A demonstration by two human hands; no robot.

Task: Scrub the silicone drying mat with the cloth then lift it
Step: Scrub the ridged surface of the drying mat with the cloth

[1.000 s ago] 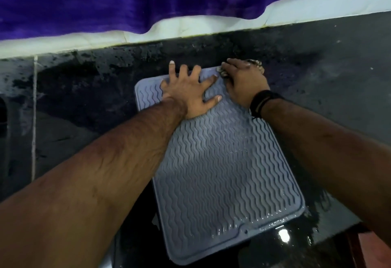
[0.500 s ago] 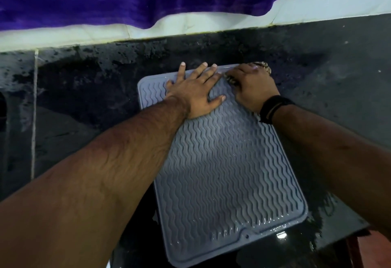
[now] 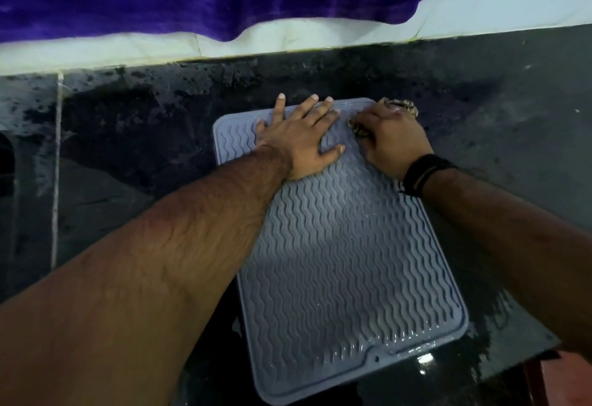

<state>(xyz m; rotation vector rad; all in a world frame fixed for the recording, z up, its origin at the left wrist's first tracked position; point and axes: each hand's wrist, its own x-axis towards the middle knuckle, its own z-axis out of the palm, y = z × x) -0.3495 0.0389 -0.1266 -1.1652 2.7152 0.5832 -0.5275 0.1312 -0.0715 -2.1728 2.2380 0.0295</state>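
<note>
Mat (image 3: 346,261) flat on our wet counter (image 3: 480,91) | left hand (image 3: 301,139) spread, pressing at 12 o'clock | right hand (image 3: 392,139) clenching cloth (image 3: 405,107) at 1 o'clock

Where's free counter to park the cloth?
Bare wet counter right of the mat, and left of it past the left forearm. Crowded: the mat's far end, under left hand and right hand gripping the cloth.

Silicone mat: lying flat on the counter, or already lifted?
Flat. The silicone mat lies fully spread on the wet counter; the left hand presses it, palm down.
</note>
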